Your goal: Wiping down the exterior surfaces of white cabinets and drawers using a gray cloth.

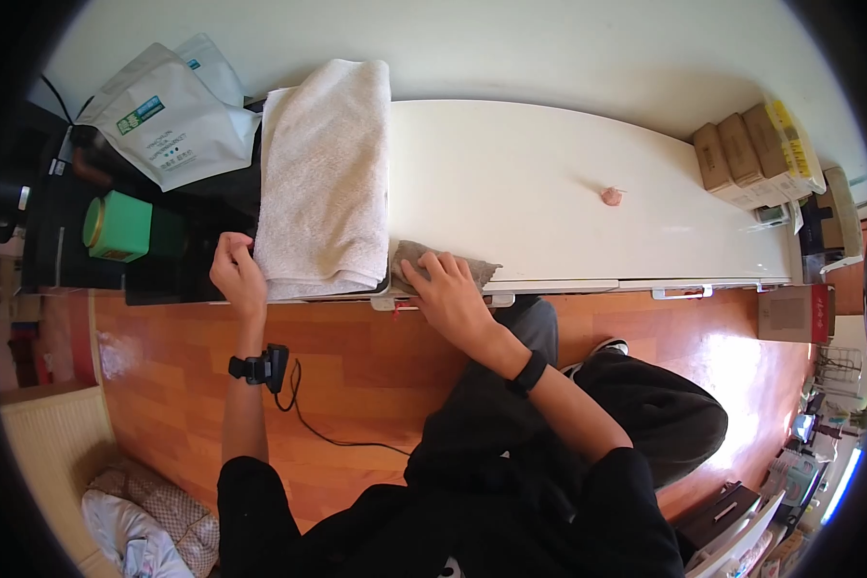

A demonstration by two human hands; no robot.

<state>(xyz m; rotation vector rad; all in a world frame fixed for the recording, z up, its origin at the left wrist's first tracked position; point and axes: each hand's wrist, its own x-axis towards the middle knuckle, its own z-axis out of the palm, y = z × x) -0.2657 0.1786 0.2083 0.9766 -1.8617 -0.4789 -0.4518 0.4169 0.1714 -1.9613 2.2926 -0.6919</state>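
Note:
My right hand (448, 292) lies with spread fingers on a grey-brown cloth (485, 273) at the front edge of the white cabinet top (506, 188). My left hand (237, 271) is beside the lower left corner of a folded beige towel (325, 173), its fingers curled near the towel's edge; whether it grips the towel I cannot tell. The towel lies between the black surface (209, 217) on the left and the white top. A green box-shaped canister (126, 226) with a gold-coloured lid lies on its side left of my left hand.
White pouches (180, 137) lean at the back left. A small pinkish object (611, 196) sits on the white top, with brown cartons (740, 152) at its right end. White drawer handles (683, 292) jut from the front. A black cable (347, 441) hangs from my left wrist strap.

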